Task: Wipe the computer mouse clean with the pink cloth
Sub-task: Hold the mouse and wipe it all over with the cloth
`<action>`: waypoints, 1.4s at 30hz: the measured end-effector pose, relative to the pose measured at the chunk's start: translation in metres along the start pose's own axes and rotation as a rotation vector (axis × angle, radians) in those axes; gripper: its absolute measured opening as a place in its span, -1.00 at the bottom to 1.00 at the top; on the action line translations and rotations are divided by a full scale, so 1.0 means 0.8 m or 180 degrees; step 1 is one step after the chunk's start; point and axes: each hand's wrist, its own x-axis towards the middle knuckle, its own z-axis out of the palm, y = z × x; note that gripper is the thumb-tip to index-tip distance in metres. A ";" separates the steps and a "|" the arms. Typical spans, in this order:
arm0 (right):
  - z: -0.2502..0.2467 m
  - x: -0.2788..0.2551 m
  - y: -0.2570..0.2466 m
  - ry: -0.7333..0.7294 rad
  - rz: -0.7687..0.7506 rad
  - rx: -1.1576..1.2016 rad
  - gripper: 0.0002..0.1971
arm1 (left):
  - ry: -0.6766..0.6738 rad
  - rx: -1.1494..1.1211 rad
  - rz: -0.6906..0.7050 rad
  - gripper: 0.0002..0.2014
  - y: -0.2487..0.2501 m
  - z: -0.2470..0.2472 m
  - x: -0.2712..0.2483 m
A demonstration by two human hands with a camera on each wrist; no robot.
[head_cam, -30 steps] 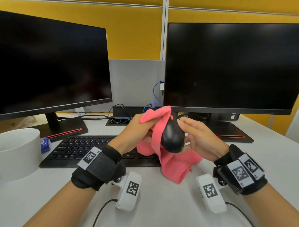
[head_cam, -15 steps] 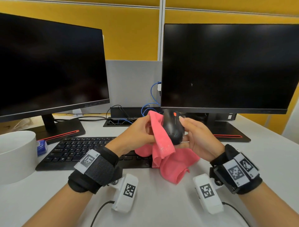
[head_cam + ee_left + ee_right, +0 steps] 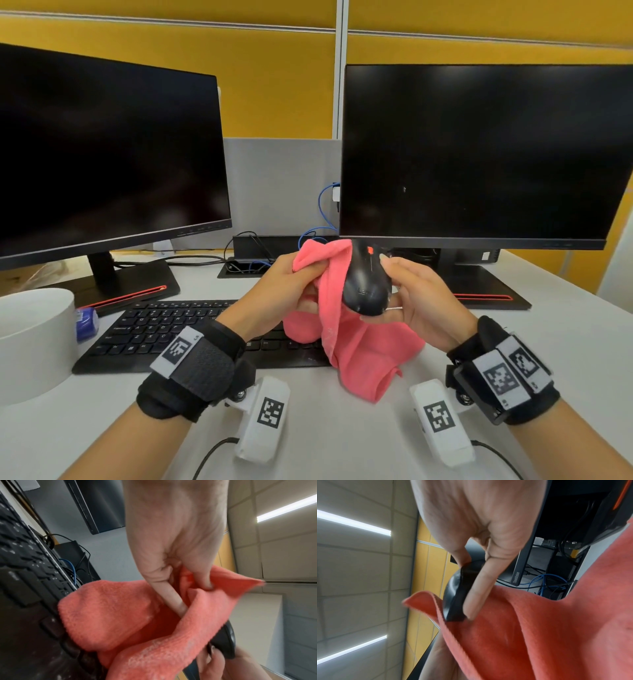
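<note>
A black computer mouse point(image 3: 366, 282) with a red scroll wheel is held upright above the desk, between the two hands. My right hand point(image 3: 416, 301) grips it from the right side, thumb near its top and fingers under it; the right wrist view shows a finger along the mouse point(image 3: 455, 592). My left hand point(image 3: 284, 291) pinches the pink cloth point(image 3: 356, 346) and presses it against the mouse's left side. The cloth point(image 3: 120, 615) hangs down onto the keyboard and desk. In the left wrist view the mouse point(image 3: 224, 641) shows behind the cloth's edge.
A black keyboard point(image 3: 154, 335) lies under the left hand. Two dark monitors point(image 3: 102, 154) point(image 3: 479, 154) stand behind on stands. A white round container point(image 3: 30, 339) and a small blue object point(image 3: 85, 322) sit at the left. Cables point(image 3: 322, 219) run at the back.
The mouse has been turned so that its back faces me more, and the left hand has slid the cloth up along the mouse's left side. Both hands keep their hold.
</note>
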 end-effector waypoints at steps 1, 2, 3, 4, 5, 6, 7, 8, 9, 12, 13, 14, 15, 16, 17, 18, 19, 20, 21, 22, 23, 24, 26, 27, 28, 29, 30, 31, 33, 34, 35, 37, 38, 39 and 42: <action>0.000 0.001 0.001 0.0028 0.0005 0.0024 -0.60 | -0.0063 0.0049 0.0005 -0.83 -0.001 0.001 -0.001; 0.000 0.002 0.002 0.0067 0.0005 0.0053 -0.59 | -0.0114 0.0135 0.0016 -0.87 -0.002 0.003 -0.001; -0.001 0.003 0.003 0.0105 0.0004 0.0076 -0.59 | -0.0134 0.0210 0.0040 -0.85 -0.003 0.004 -0.001; -0.001 0.004 0.005 0.0141 0.0001 0.0077 -0.60 | -0.0136 0.0295 0.0067 -0.79 -0.004 0.006 -0.001; 0.000 0.004 0.007 0.0179 0.0004 0.0055 -0.62 | -0.0152 0.0365 0.0088 -0.71 -0.005 0.007 -0.001; 0.001 0.005 0.009 0.0215 0.0005 0.0018 -0.63 | -0.0217 0.0464 0.0107 -0.64 -0.005 0.007 -0.002; 0.002 0.005 0.011 0.0254 0.0004 -0.0016 -0.65 | -0.0328 0.0579 0.0115 -0.56 -0.006 0.008 -0.002; 0.002 0.006 0.012 0.0293 -0.0004 -0.0045 -0.66 | -0.0468 0.0680 0.0130 -0.49 -0.005 0.008 -0.003; 0.002 0.005 0.012 0.0330 -0.0020 -0.0060 -0.69 | -0.0559 0.0754 0.0132 -0.47 -0.005 0.008 -0.004; -0.005 0.005 0.006 0.0411 -0.0077 0.0011 -0.77 | -0.0543 0.0869 0.0081 -0.65 -0.004 0.000 -0.003; -0.006 0.004 0.002 0.0415 -0.0093 0.0058 -0.77 | -0.0495 0.0881 0.0055 -0.69 -0.002 -0.004 -0.003; -0.006 0.003 -0.001 0.0414 -0.0109 0.0096 -0.78 | -0.0444 0.0855 0.0025 -0.72 0.001 -0.005 -0.004; -0.006 0.002 -0.002 0.0413 -0.0120 0.0118 -0.78 | -0.0382 0.0785 -0.0005 -0.74 0.004 -0.007 -0.004; -0.004 0.002 -0.002 0.0414 -0.0126 0.0113 -0.78 | -0.0340 0.0711 -0.0012 -0.76 0.006 -0.006 -0.004; -0.002 0.002 0.000 0.0404 -0.0125 0.0103 -0.77 | -0.0329 0.0679 0.0000 -0.79 0.007 -0.002 -0.005; 0.001 0.002 0.003 0.0393 -0.0121 0.0080 -0.76 | -0.0326 0.0720 0.0032 -0.79 0.007 0.002 -0.005; 0.003 0.002 0.005 0.0377 -0.0120 0.0050 -0.76 | -0.0325 0.0788 0.0074 -0.77 0.005 0.006 -0.005; 0.003 0.002 0.008 0.0368 -0.0127 0.0005 -0.77 | -0.0363 0.0828 0.0109 -0.71 0.004 0.008 -0.005; 0.001 0.003 0.008 0.0366 -0.0136 -0.0039 -0.78 | -0.0462 0.0799 0.0109 -0.62 0.002 0.007 -0.004; -0.001 0.003 0.007 0.0372 -0.0150 -0.0066 -0.77 | -0.0598 0.0747 0.0092 -0.54 0.002 0.006 -0.004; -0.004 0.003 0.005 0.0385 -0.0167 -0.0076 -0.76 | -0.0678 0.0718 0.0074 -0.50 0.001 0.001 -0.004; -0.007 0.004 0.003 0.0403 -0.0189 -0.0085 -0.74 | -0.0691 0.0699 0.0063 -0.50 0.002 -0.003 -0.003; -0.008 0.002 0.000 0.0419 -0.0249 -0.0099 -0.74 | -0.0516 0.0585 -0.0028 -0.48 0.000 -0.010 0.001; -0.006 0.001 0.000 0.0407 -0.0275 -0.0115 -0.75 | -0.0371 0.0506 -0.0111 -0.46 -0.002 -0.011 0.002; -0.004 0.001 0.001 0.0380 -0.0297 -0.0131 -0.74 | -0.0200 0.0529 -0.0170 -0.43 -0.005 -0.011 0.003; -0.003 0.000 0.002 0.0331 -0.0309 -0.0135 -0.72 | -0.0025 0.0594 -0.0197 -0.42 -0.006 -0.011 0.005; -0.002 0.000 0.003 0.0273 -0.0305 -0.0135 -0.70 | 0.0107 0.0634 -0.0218 -0.41 -0.008 -0.011 0.006; -0.001 0.000 0.004 0.0206 -0.0281 -0.0133 -0.68 | 0.0202 0.0619 -0.0224 -0.41 -0.009 -0.011 0.006; 0.000 0.000 0.004 0.0073 -0.0178 -0.0109 -0.71 | 0.0338 0.0576 -0.0218 -0.46 -0.007 -0.011 0.004; 0.001 0.000 0.004 0.0011 -0.0123 -0.0083 -0.74 | 0.0386 0.0539 -0.0200 -0.48 -0.006 -0.010 0.003; 0.001 0.000 0.004 -0.0040 -0.0077 -0.0044 -0.77 | 0.0405 0.0512 -0.0192 -0.50 -0.005 -0.010 0.003; 0.000 0.000 0.004 -0.0080 -0.0047 0.0003 -0.77 | 0.0325 0.0442 -0.0220 -0.56 0.000 -0.005 0.001; -0.001 0.000 0.004 -0.0078 -0.0064 -0.0005 -0.74 | 0.0267 0.0367 -0.0287 -0.59 0.003 -0.003 0.001; -0.001 0.001 0.004 -0.0077 -0.0091 -0.0015 -0.72 | 0.0213 0.0241 -0.0390 -0.62 0.007 0.000 0.001; 0.000 0.000 0.005 -0.0149 -0.0224 0.0002 -0.74 | -0.0144 -0.0146 -0.0677 -0.72 0.016 0.009 -0.004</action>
